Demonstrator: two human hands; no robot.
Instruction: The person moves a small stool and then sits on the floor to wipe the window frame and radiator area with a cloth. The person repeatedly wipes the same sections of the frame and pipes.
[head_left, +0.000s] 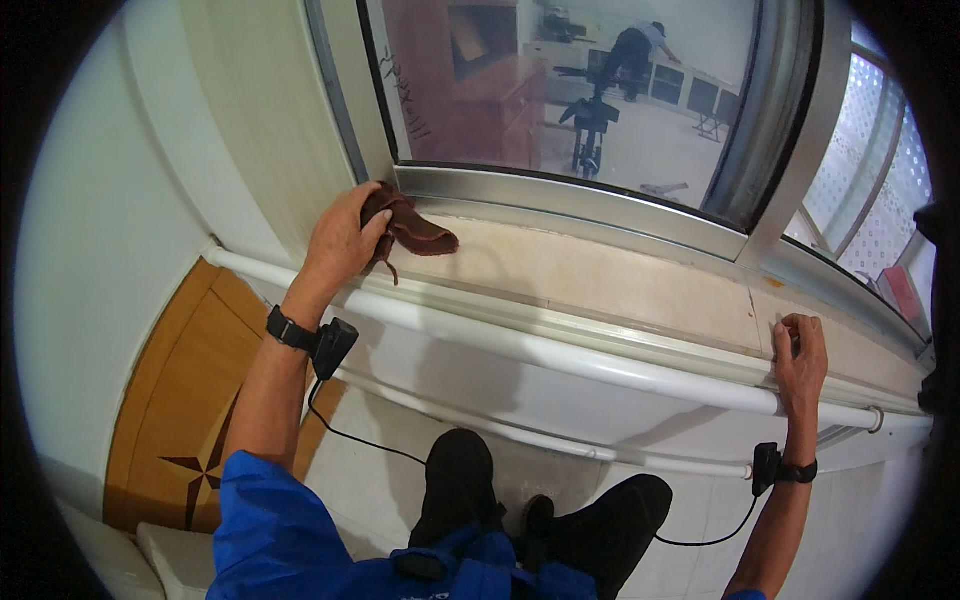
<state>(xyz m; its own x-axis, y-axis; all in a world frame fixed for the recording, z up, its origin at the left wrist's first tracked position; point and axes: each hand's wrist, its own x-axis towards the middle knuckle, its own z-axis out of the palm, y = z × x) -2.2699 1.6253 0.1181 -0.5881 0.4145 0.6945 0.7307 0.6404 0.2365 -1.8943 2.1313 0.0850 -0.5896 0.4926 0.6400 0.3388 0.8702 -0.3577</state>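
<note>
My left hand (341, 236) grips a dark brown cloth (416, 229) at the left corner of the window sill (585, 270). One flap of the cloth lies on the beige sill, and a thin strand hangs toward its front edge. Just behind the cloth runs the metal window frame (570, 199). At the far right, my right hand (801, 360) rests at the sill's front edge with its fingers curled, and no object shows in it. Its wrist is by the white pipe (555, 352) along the wall below the sill.
The window glass (637, 142) shows a bent-over person (636, 49) and a tripod-like stand (590, 124). A lower white pipe (517, 439) runs near the floor. Wood-coloured flooring with a star (202, 475) lies at left. Black cables (352, 433) hang from both wrist devices.
</note>
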